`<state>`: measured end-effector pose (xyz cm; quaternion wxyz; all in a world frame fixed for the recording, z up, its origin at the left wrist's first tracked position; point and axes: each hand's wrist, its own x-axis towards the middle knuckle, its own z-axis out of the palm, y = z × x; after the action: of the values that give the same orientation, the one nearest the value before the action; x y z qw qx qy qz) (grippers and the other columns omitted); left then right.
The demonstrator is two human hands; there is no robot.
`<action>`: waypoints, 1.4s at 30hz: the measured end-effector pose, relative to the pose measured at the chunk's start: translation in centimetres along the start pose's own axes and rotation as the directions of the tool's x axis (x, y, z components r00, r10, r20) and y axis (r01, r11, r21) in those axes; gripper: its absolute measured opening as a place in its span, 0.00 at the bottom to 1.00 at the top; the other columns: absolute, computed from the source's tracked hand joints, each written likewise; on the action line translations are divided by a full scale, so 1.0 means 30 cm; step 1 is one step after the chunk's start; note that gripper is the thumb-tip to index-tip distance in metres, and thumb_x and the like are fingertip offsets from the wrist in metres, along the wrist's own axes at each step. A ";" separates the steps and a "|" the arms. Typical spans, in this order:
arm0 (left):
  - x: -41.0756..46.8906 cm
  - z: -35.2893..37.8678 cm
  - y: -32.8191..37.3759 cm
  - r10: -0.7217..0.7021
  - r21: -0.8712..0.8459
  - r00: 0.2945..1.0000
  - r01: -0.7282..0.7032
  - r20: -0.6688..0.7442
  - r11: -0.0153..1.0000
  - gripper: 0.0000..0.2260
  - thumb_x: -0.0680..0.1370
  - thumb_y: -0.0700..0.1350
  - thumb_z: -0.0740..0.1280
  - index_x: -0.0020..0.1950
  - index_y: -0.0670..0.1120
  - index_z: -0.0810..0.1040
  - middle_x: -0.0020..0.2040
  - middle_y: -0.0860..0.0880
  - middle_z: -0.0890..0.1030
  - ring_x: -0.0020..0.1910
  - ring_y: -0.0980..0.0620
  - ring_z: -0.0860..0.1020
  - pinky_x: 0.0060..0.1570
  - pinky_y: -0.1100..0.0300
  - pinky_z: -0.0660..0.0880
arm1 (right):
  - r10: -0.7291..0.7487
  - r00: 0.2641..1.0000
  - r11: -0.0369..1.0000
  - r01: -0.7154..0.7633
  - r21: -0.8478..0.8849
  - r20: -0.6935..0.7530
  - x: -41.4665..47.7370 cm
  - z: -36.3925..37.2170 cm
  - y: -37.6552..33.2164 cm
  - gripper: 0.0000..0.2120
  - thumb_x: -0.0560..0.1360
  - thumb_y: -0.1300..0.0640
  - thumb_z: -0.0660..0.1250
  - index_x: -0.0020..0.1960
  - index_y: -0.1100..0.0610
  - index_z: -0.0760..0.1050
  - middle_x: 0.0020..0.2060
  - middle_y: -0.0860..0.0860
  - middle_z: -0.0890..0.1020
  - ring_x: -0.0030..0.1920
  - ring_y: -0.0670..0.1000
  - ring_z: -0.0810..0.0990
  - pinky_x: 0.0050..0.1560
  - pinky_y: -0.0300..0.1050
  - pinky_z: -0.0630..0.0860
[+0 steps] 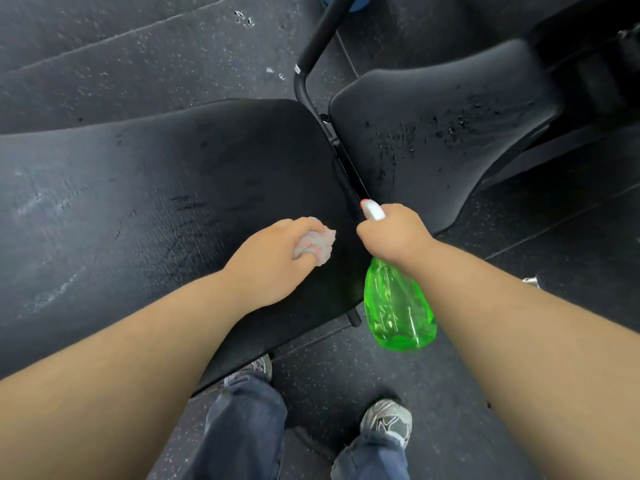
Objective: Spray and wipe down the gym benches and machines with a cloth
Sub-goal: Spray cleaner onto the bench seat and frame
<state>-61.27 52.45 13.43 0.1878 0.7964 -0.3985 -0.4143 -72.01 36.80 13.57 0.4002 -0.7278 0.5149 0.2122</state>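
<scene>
Your left hand [273, 261] holds a crumpled pink-and-grey cloth [317, 244] in a closed grip. The wad sits low on the large black padded bench surface [138, 202], near its right edge and seemingly touching it, placed to be dragged across the vinyl. Your right hand [394, 237] has its grip curled round the neck of the translucent green plastic spray bottle [398, 306]. The white trigger head with a red tip [372, 210] points away from you toward the gap between the pads. The bottle's body hangs below your wrist, off the side of the surface, which keeps it out of the way of the wiping hand.

To the right, the smaller black padded seat [433, 133] is speckled with droplets and lies well apart from the cloth. I judge that it is sprayed and not yet wiped. The large pad shows faint streaks, so it looks like the one you are working on. A black metal frame tube [311, 46] runs between the pads and curves away over the speckled black rubber floor [104, 46].

Count: one cloth, one bottle, two pads, one frame tube, two occupied hands, and two grey trainers [388, 422] below.
</scene>
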 end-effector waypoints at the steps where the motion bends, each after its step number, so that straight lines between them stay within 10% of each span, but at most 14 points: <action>1: 0.001 0.003 0.000 -0.002 -0.003 1.000 0.002 -0.014 1.000 0.17 0.80 0.46 0.61 0.68 0.57 0.71 0.56 0.54 0.77 0.55 0.55 0.75 0.55 0.60 0.69 | -0.031 0.999 0.998 0.033 0.045 -0.043 0.012 -0.010 -0.012 0.06 0.73 0.59 0.59 0.38 0.57 0.65 0.34 0.50 0.67 0.32 0.52 0.65 0.30 0.44 0.61; 6: 0.007 0.017 -0.003 0.008 0.015 0.998 -0.007 -0.060 1.000 0.16 0.79 0.46 0.61 0.66 0.57 0.72 0.55 0.55 0.77 0.53 0.55 0.75 0.53 0.59 0.70 | -0.196 0.962 0.980 0.199 -0.001 -0.188 0.082 -0.060 -0.072 0.05 0.75 0.58 0.61 0.47 0.60 0.72 0.39 0.51 0.73 0.37 0.52 0.69 0.33 0.44 0.65; 12: 0.006 0.023 0.000 -0.006 0.045 0.996 0.010 -0.084 0.999 0.16 0.79 0.47 0.61 0.66 0.57 0.72 0.56 0.55 0.77 0.52 0.54 0.75 0.53 0.58 0.72 | -0.080 0.988 0.988 0.061 -0.142 -0.131 0.079 -0.082 -0.050 0.12 0.75 0.61 0.57 0.35 0.50 0.59 0.36 0.49 0.68 0.33 0.50 0.67 0.30 0.44 0.61; 17: 0.000 0.031 0.003 -0.003 0.077 0.996 0.010 -0.092 0.997 0.17 0.78 0.47 0.61 0.66 0.58 0.71 0.53 0.55 0.77 0.51 0.53 0.75 0.52 0.55 0.73 | 0.098 0.989 0.986 -0.112 -0.122 -0.113 0.010 -0.050 0.067 0.04 0.76 0.58 0.58 0.47 0.58 0.69 0.43 0.54 0.74 0.43 0.57 0.73 0.41 0.44 0.67; 23: -0.003 0.047 0.006 0.003 0.125 0.993 0.012 -0.119 0.992 0.17 0.78 0.46 0.61 0.66 0.57 0.72 0.51 0.54 0.76 0.49 0.52 0.75 0.50 0.55 0.72 | -0.094 0.985 0.994 0.083 -0.076 -0.146 -0.010 -0.029 0.082 0.03 0.75 0.58 0.61 0.44 0.57 0.67 0.37 0.50 0.71 0.33 0.47 0.68 0.30 0.44 0.62; 32: -0.046 0.113 0.047 -0.022 0.152 0.982 0.051 -0.188 0.987 0.15 0.78 0.47 0.62 0.64 0.57 0.72 0.51 0.53 0.75 0.52 0.50 0.73 0.49 0.53 0.71 | -0.016 0.978 0.999 0.006 -0.048 -0.208 -0.097 0.053 0.289 0.06 0.75 0.57 0.62 0.44 0.58 0.65 0.43 0.54 0.74 0.43 0.56 0.71 0.41 0.46 0.64; 42: -0.269 0.518 0.139 -0.003 0.005 0.993 0.003 0.115 1.000 0.20 0.74 0.51 0.61 0.66 0.56 0.74 0.57 0.56 0.77 0.54 0.55 0.75 0.54 0.60 0.70 | -0.118 0.984 0.990 0.126 0.057 -0.137 -0.325 0.320 0.685 0.06 0.75 0.52 0.65 0.49 0.51 0.69 0.41 0.46 0.75 0.47 0.55 0.73 0.40 0.46 0.64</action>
<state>-78.57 56.77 11.07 0.1619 0.7723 -0.4085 -0.4588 -93.62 47.08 7.43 0.4008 -0.7570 0.5016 0.1211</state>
